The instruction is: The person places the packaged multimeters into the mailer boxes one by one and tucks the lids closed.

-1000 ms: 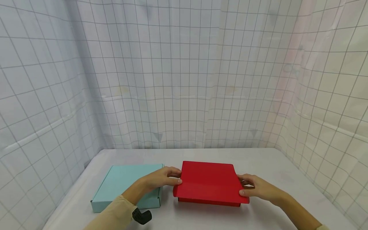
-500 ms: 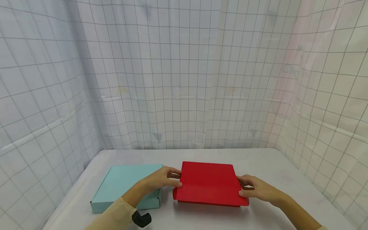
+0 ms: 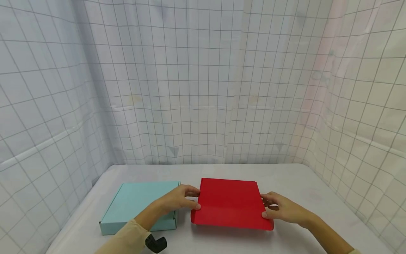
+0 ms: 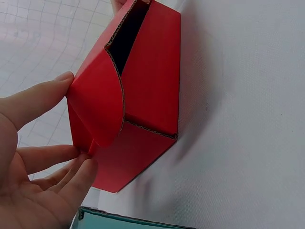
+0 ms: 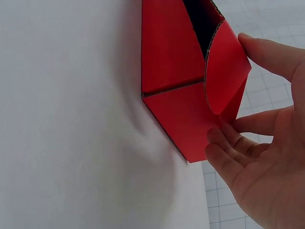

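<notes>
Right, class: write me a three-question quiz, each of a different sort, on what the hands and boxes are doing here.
1. True or false: the flat red cardboard box has its lid flap fully tucked in.
2. Multiple choice: where does the flat light-blue cardboard box lie? A) on the red box B) beside the red box, on the left hand's side C) under the right hand.
3. Short answer: which hands touch the red box?

Key
1. False: the curved lid flap arches over a dark gap.
2. B.
3. Both: the left hand and the right hand pinch the flap's corners, above the white table.
</notes>
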Action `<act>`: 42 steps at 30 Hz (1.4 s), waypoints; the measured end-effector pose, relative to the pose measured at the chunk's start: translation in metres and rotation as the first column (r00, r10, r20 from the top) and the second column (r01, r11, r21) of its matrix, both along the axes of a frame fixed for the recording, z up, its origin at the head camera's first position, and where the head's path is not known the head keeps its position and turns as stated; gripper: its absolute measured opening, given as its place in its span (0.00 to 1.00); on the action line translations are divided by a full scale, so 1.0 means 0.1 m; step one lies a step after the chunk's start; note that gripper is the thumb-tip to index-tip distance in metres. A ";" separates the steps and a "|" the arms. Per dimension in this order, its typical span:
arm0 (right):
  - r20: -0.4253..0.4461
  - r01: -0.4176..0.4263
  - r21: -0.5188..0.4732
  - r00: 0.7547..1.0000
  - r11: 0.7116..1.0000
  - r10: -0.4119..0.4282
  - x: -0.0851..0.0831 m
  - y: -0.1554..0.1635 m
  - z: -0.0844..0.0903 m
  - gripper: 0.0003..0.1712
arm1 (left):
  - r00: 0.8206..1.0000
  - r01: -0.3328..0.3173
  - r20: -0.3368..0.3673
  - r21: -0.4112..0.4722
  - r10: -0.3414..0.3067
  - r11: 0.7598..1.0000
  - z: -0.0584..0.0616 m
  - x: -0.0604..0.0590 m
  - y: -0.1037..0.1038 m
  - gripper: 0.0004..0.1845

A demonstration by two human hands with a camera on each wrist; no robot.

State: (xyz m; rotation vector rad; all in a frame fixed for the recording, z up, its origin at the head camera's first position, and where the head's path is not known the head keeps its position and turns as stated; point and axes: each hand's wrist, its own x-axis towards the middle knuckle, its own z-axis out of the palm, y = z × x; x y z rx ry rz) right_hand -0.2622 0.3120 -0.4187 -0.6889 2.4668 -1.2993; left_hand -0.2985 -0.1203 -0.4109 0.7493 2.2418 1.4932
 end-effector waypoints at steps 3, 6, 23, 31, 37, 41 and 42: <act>-0.015 -0.001 0.007 1.000 1.000 0.001 0.00 0.00 -0.01 0.44 | 1.000 -0.011 0.001 0.005 0.011 1.000 0.00 0.01 0.00 0.31; -0.035 -0.007 0.012 0.999 1.000 0.007 0.01 -0.01 -0.02 0.44 | 1.000 -0.021 0.011 0.017 0.021 1.000 -0.02 0.01 0.01 0.31; -0.312 0.008 0.246 0.947 0.969 0.072 0.07 -0.29 0.13 0.42 | 0.995 -0.103 -0.018 -0.023 0.103 0.994 -0.03 0.08 0.09 0.35; -0.321 -0.081 0.286 0.931 0.955 0.175 0.02 -0.45 0.15 0.39 | 0.991 -0.132 -0.037 -0.064 0.130 0.989 -0.08 0.10 0.10 0.35; -0.249 -0.163 0.321 0.936 0.933 0.249 -0.03 -0.46 0.12 0.35 | 0.970 -0.211 -0.156 -0.182 0.184 0.960 -0.07 0.24 0.10 0.35; -0.255 -0.187 0.330 0.926 0.925 0.277 -0.05 -0.44 0.12 0.33 | 0.945 -0.257 -0.269 -0.271 0.183 0.928 -0.05 0.38 0.08 0.33; -0.254 -0.187 0.332 0.926 0.925 0.278 -0.05 -0.44 0.12 0.33 | 0.945 -0.256 -0.274 -0.275 0.180 0.927 -0.05 0.41 0.07 0.32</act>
